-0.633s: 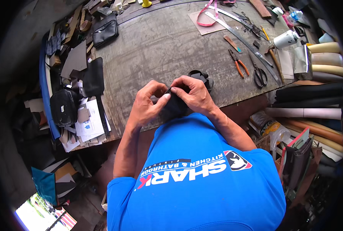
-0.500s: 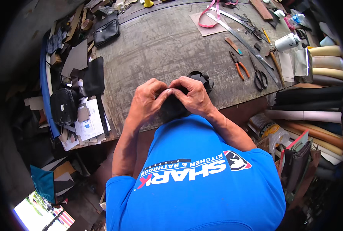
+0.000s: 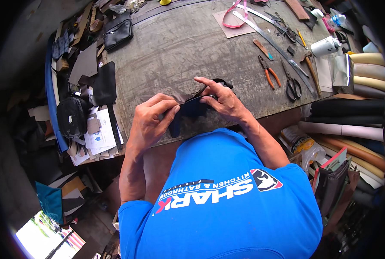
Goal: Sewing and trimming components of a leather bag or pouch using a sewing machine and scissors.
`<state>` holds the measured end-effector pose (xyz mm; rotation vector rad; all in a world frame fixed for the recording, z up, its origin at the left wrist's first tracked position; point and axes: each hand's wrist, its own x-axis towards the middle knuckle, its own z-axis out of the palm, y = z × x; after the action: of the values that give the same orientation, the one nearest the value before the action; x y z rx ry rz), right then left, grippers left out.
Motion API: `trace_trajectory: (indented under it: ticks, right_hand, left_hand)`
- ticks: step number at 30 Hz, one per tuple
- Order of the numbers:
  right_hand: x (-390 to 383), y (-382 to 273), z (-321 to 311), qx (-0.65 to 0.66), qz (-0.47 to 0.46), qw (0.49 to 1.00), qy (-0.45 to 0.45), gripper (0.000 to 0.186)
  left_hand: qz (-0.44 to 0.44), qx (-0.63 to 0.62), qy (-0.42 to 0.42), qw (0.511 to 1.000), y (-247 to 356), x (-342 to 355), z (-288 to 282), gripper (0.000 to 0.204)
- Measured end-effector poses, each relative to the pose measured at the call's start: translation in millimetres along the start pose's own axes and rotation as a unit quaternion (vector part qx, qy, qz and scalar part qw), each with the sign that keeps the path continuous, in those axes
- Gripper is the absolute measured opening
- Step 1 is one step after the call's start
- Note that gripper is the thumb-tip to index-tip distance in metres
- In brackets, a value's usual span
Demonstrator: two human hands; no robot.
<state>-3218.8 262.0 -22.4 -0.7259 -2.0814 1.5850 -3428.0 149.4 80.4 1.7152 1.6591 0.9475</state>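
A dark, thin, flexible piece, like black leather or fabric, is stretched between my hands just above the table's front edge. My left hand pinches its left end between thumb and fingers. On the other side, my right hand grips the piece with the thumb underneath, its index finger stretched out toward the far left. Part of a black curled bundle shows just beyond the right hand; whether it joins the held piece I cannot tell.
Red-handled pliers, scissors, a hammer and a metal ruler lie to the right on the worn table. Material rolls are stacked at far right. Papers and black pouches sit left.
My hands were together with the thumbs meeting over the black piece. They have now moved apart, the left one leftward and lower, and the piece is spread between them. The right index finger has straightened.
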Motion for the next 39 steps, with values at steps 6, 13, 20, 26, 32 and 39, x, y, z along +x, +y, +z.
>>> trace_trajectory:
  ticks: [6, 13, 20, 26, 32, 39]
  right_hand:
    - [13, 2, -12, -0.090, -0.100, 0.991, -0.027, 0.029]
    - [17, -13, -17, -0.114, -0.095, 0.988, -0.029, 0.017]
    - [16, -17, -18, -0.106, -0.106, 0.989, 0.006, 0.014]
    - [12, -16, -9, -0.161, -0.114, 0.980, 0.012, 0.012]
    - [11, -10, 14, -0.197, -0.118, 0.973, -0.017, 0.009]
    - [8, 6, 2, -0.022, -0.051, 0.996, -0.063, 0.055]
  left_hand:
    - [0.022, 0.028, -0.005, 0.999, 14, -5, -10, 0.008]
    - [0.043, 0.049, 0.017, 0.998, 21, -11, -17, 0.011]
    - [0.039, 0.058, 0.029, 0.997, 18, -14, -21, 0.010]
    - [-0.026, 0.091, -0.030, 0.995, 16, -4, -22, 0.016]
    - [0.033, 0.307, -0.121, 0.943, -22, 15, 43, 0.022]
    - [-0.028, 0.186, -0.107, 0.976, -47, 9, 45, 0.014]
